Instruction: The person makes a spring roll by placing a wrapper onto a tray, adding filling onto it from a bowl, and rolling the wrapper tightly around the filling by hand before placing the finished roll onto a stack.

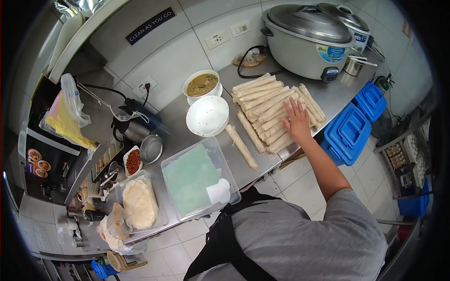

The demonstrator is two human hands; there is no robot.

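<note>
My right hand lies palm down on a pile of uncooked spring rolls, its fingers spread over the right side of the stack. The rolls are long, pale and stacked in layers on the steel counter. One single roll lies apart, left of the pile. To the left of that roll sits a clear plastic container with a pale green sheet and a white piece at one corner. I cannot make out my left hand anywhere in the view.
Behind the rolls stand a large rice cooker, a bowl of soup and a white bowl. Further left are a dish of red bits, a tub of pale dough-like food and a kettle. Blue lidded bins stand past the counter's edge.
</note>
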